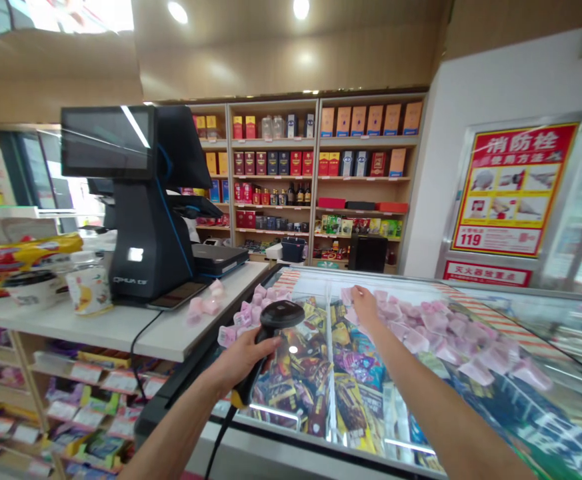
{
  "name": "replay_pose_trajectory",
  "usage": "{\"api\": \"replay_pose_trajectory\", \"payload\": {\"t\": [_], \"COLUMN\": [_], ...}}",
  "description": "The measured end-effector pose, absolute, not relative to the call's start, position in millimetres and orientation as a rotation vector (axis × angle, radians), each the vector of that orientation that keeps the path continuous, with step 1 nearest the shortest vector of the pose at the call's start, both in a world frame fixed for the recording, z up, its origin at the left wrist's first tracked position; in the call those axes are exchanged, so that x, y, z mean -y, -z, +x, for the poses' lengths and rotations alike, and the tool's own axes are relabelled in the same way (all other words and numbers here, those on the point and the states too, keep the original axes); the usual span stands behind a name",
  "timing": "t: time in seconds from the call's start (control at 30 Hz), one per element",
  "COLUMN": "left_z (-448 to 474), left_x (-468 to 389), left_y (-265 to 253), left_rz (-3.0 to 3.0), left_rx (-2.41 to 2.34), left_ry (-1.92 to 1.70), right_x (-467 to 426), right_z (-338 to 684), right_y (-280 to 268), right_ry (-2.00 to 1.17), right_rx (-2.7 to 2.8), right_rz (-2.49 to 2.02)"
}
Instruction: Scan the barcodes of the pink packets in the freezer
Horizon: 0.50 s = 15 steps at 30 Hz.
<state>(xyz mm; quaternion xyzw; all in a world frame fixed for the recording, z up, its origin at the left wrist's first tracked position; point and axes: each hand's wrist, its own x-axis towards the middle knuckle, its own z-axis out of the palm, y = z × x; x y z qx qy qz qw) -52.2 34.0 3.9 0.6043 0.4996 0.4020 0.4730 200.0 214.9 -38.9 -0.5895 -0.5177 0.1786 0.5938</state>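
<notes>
My left hand (245,357) is wrapped round the handle of a black barcode scanner (281,313), its head pointing forward over the chest freezer's glass lid (315,288). A cord hangs from the handle's lower end. My right hand (363,303) reaches across the lid with its fingers pinched on a small pink tag (347,295) at the far side. More pink tags (435,320) lie in a loose heap to its right, and another cluster of pink tags (257,305) rests on the lid left of the scanner. Wrapped ice creams (303,373) show through the glass.
To the left a checkout terminal (145,220) stands on a white counter (168,337), with several pink pieces (205,305), a clear cup (88,287) and yellow packets (25,257). Shelves of boxed goods (273,163) line the back. A red sign (518,190) hangs on the right wall.
</notes>
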Motion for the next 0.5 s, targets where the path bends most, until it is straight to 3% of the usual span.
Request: {"api": "replay_pose_trajectory", "payload": {"t": [0.07,0.3,0.5], "left_z": [-60.4,-108.4,-140.1], "left_x": [-34.6,-28.8,-17.6], "left_y": [-3.5,0.4,2.7], "left_rz": [1.443,1.405,1.327], "left_rx": [-1.273,-1.426,-1.473], "left_ry": [-1.014,-1.082,-1.137], "right_x": [-212.8,-198.1,-188.8], "right_z": [210.5,224.3,150.2], "right_y": [36.2,36.9,38.4], "right_ry": [-0.178,0.17,0.126], "right_rx": [1.29,1.422,1.698], "right_rz": [-1.573,-1.761,-1.535]}}
